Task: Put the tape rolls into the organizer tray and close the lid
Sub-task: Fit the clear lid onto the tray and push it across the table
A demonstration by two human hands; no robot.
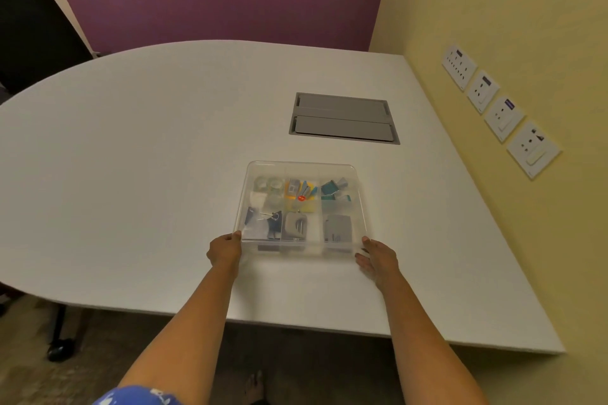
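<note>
A clear plastic organizer tray (360, 207) sits on the white table, and its translucent lid (301, 169) lies flat over it. Through the lid, clear tape rolls (269, 186) show in the back-left compartment. Other compartments hold binder clips, sticky notes, staple boxes and grey staplers. My left hand (225, 250) grips the tray's near-left corner, thumb on the lid's edge. At the near-right corner my right hand (378, 258) holds the tray's side with its fingers curled against it.
The white table (148, 158) has a rounded left edge and a grey cable hatch (343, 118) set in it behind the tray. A yellow wall with several socket plates (500, 112) runs along the right. A dark chair (36, 43) stands at the far left.
</note>
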